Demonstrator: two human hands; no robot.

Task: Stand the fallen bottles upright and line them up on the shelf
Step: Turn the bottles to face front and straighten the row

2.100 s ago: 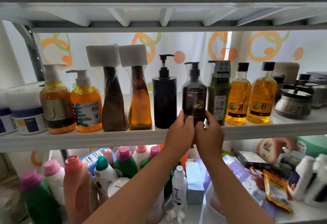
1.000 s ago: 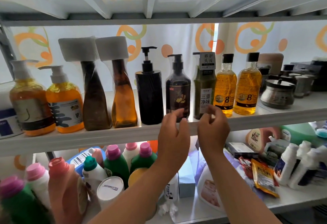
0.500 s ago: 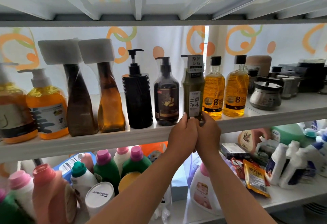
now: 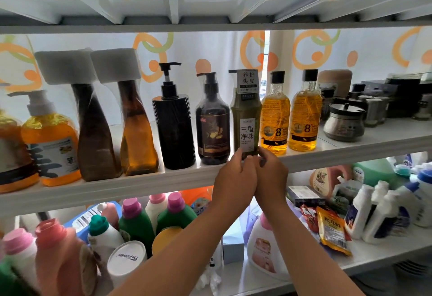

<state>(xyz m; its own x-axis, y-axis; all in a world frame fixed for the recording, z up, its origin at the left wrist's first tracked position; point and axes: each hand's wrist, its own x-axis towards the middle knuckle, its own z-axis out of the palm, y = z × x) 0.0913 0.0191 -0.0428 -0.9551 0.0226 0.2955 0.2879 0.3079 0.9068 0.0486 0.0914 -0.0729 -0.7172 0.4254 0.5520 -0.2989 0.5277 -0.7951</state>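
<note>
A row of bottles stands upright along the front of the white shelf [image 4: 350, 153]. The olive-green pump bottle [image 4: 246, 113] with a white label is between a dark brown pump bottle [image 4: 212, 130] and two amber bottles [image 4: 275, 118] with black caps. My left hand [image 4: 231, 174] and my right hand [image 4: 271, 174] meet at the green bottle's base, fingertips pinching it from both sides. A black pump bottle [image 4: 174, 130] and two twisted brown bottles [image 4: 138, 132] with white wrapped tops stand further left.
Orange soap dispensers [image 4: 50, 146] stand at the shelf's left end; a metal lidded pot [image 4: 344, 120] and jars sit at its right. The shelf below holds detergent bottles [image 4: 133, 223], white bottles [image 4: 360, 211], packets and boxes. Another shelf hangs close overhead.
Both hands left the dark brown pump bottle, moved right and closed on the base of the olive-green bottle. The view has shifted right and closer.
</note>
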